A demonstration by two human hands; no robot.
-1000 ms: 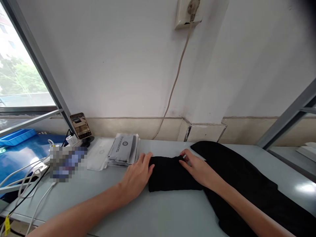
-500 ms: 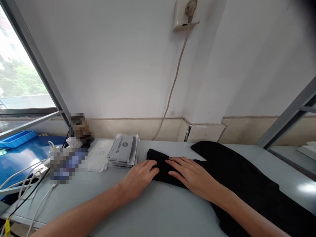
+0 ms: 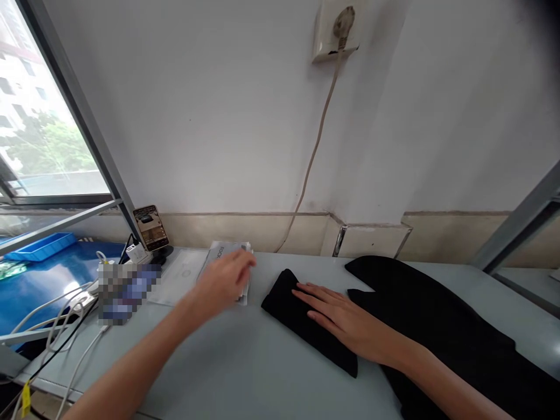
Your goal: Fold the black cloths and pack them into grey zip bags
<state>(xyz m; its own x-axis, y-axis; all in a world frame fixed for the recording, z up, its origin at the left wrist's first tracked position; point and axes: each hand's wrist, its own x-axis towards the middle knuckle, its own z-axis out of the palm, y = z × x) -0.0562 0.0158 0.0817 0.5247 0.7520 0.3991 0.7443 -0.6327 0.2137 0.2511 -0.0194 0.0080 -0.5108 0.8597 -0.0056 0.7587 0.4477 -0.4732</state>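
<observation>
A folded black cloth (image 3: 306, 324) lies slantwise on the grey table. My right hand (image 3: 339, 315) rests flat on it, fingers spread. My left hand (image 3: 227, 277) is raised over the stack of printed grey packets (image 3: 217, 252) in clear bags and hides most of it; its fingers are curled partly down, and whether they touch the stack cannot be made out. A larger black cloth (image 3: 441, 326) is spread out at the right, partly under my right forearm.
A clear bag (image 3: 181, 274) lies left of the stack. Behind it a phone (image 3: 151, 227) stands on a holder, near white cables and a power strip. A blue tray (image 3: 41, 246) sits at the far left. Grey metal frames flank the table (image 3: 210, 373).
My left hand has left the folded black cloth and moved left and up to the packets. The folded cloth has turned and now lies apart from the larger one. My right hand stays on it.
</observation>
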